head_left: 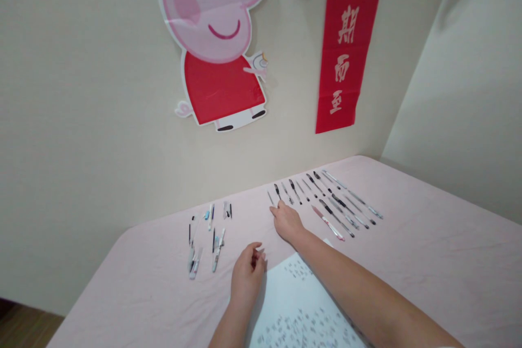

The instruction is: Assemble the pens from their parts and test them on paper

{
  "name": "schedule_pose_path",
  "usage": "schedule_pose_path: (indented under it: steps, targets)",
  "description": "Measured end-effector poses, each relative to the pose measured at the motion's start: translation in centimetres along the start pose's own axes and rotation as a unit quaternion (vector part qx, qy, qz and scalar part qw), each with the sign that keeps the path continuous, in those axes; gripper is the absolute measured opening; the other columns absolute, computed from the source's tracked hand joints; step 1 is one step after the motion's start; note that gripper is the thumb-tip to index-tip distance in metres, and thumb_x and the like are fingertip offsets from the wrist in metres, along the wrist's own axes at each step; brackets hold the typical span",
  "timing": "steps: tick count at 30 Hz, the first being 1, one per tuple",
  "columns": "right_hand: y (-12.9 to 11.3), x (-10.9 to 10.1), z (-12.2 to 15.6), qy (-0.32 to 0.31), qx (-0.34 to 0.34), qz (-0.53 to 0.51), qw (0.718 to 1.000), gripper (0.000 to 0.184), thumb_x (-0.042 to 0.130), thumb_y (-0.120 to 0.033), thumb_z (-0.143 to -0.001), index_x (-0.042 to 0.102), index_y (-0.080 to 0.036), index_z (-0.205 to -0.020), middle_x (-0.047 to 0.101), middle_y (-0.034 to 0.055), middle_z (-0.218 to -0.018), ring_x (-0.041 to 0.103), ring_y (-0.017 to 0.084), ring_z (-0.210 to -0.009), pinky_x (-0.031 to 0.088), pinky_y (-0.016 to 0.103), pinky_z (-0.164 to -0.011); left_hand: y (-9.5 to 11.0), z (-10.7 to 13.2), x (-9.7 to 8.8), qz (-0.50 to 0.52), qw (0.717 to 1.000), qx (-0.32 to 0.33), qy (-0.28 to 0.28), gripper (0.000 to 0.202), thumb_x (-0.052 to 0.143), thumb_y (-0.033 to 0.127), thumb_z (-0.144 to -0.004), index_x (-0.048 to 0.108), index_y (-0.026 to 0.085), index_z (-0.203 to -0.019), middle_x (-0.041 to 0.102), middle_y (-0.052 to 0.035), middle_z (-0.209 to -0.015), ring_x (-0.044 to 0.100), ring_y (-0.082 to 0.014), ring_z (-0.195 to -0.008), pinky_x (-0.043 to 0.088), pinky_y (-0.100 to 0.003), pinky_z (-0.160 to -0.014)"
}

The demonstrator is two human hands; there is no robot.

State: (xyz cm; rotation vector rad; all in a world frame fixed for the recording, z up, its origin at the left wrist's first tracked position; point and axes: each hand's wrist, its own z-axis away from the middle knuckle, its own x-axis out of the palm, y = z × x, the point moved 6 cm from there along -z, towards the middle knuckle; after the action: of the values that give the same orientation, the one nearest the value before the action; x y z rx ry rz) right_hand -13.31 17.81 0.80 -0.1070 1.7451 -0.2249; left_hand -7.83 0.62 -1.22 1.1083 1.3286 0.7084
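Observation:
My right hand [287,222] reaches to the left end of a row of pens. Its thumb and forefinger are apart, close to the lower end of a thin grey pen [271,198]; whether they touch it I cannot tell. A black-gripped pen [278,192] lies just beyond the fingertips. My left hand [247,269] hovers or rests by the left edge of a sheet of paper [285,293] with small dark writing. Its fingers are loosely bent and apart, with nothing seen in them. Part of the sheet is hidden under my right forearm.
Several more pens [338,217] lie in slanted rows at right, with a pink pen [328,223] in front. Small groups of pens and parts [218,250] lie at left. The pink-covered table [163,304] meets a wall with a pig cutout [224,84] and a red banner [346,49].

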Motion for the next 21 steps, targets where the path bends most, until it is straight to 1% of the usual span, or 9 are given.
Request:
schedule_pose_path:
  steps: [2,5,11,16,19,21]
  targets:
    - [-0.3,-0.3,0.2,0.009,-0.017,-0.002,1.000,0.032,0.038,-0.013,-0.088,0.061,-0.019,-0.109,0.056,0.0113,-0.104,0.057,0.020,-0.084,0.039,0.028,-0.070,-0.1,0.0,0.0,-0.002,1.000,-0.001,-0.002,0.032,0.055,0.031,-0.072,0.063,0.016,-0.099,0.061,-0.0013,-0.070,0.057,-0.0154,-0.057,0.044,-0.027,-0.055]
    - [-0.9,-0.7,0.7,0.014,-0.062,-0.009,0.998,0.026,0.040,-0.014,-0.087,0.062,-0.018,-0.101,0.056,0.0094,-0.101,0.057,0.019,-0.083,0.039,0.028,-0.070,-0.4,-0.1,0.1,-0.008,1.000,0.001,-0.009,0.031,0.054,0.033,-0.074,0.064,0.016,-0.098,0.062,-0.0019,-0.071,0.058,-0.0159,-0.059,0.045,-0.027,-0.056]
    - [-1.8,-1.2,1.5,0.006,-0.133,-0.025,0.991,0.024,0.041,-0.016,-0.088,0.063,-0.019,-0.094,0.056,0.0067,-0.097,0.057,0.017,-0.081,0.039,0.026,-0.069,-0.4,-0.1,0.1,-0.042,0.999,0.020,-0.015,0.025,0.051,0.032,-0.078,0.065,0.016,-0.093,0.067,-0.0061,-0.077,0.061,-0.0184,-0.065,0.046,-0.030,-0.061]
    - [-3.1,-1.2,2.2,0.007,-0.172,-0.051,0.984,0.023,0.042,-0.016,-0.088,0.065,-0.019,-0.093,0.057,0.0053,-0.094,0.056,0.016,-0.081,0.039,0.025,-0.071,0.1,0.0,0.0,-0.057,0.998,0.035,-0.019,0.023,0.050,0.032,-0.081,0.066,0.018,-0.088,0.068,-0.0066,-0.079,0.061,-0.0190,-0.068,0.046,-0.029,-0.064]
    - [-3.9,-0.9,2.7,-0.009,-0.184,-0.060,0.981,0.023,0.043,-0.015,-0.086,0.065,-0.019,-0.091,0.057,0.0050,-0.093,0.056,0.016,-0.080,0.039,0.024,-0.071,0.3,0.1,0.0,-0.066,0.997,0.038,-0.024,0.022,0.050,0.033,-0.081,0.065,0.018,-0.086,0.068,-0.0065,-0.079,0.062,-0.0197,-0.071,0.045,-0.029,-0.064]
    - [-4.2,-0.8,2.9,-0.022,-0.185,-0.064,0.980,0.024,0.044,-0.015,-0.086,0.065,-0.019,-0.094,0.058,0.0051,-0.093,0.056,0.016,-0.081,0.039,0.025,-0.071,0.5,0.1,0.1,-0.070,0.996,0.040,-0.027,0.022,0.049,0.033,-0.081,0.065,0.018,-0.085,0.068,-0.0064,-0.079,0.062,-0.0199,-0.071,0.045,-0.029,-0.065]
